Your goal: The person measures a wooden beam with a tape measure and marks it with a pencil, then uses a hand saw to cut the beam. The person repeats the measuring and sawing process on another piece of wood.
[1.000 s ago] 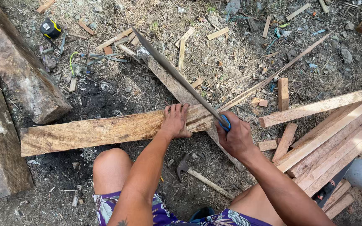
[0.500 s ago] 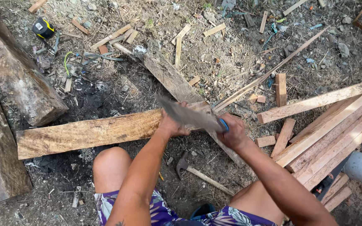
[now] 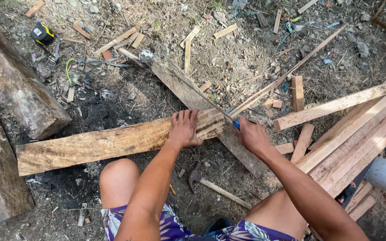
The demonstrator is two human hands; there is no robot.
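Wooden plank [image 3: 112, 143] lying flat across the dirt ground [image 3: 246, 58], resting over a second, darker board [image 3: 188, 89] that runs diagonally beneath it. Left hand [image 3: 185, 129] spread palm-down on the plank, fingers apart and pointing away from the body, pinning it just beside the cut line. Right hand [image 3: 252, 136] clamped around the blue handle of a hand saw [image 3: 211, 103], blade edge-on and thin in view, angling up and away toward the far side of the ground.

Best done with steady downward pressure from the left hand, fingertips kept clear of the blade's path, and long, even strokes along one line rather than short jabs. Worth holding the wrist straight with the blade so the cut does not wander across the grain, and easing off near the far edge to avoid splintering.

Compared with half a second ago: blade pushed further forward and seen narrower, no longer blurred broadside across the plank; left hand shifted slightly, now lying flatter. Hammer [image 3: 215, 187] on the ground between the knees, tape measure [image 3: 42, 33] near the far left corner, both unmoved.
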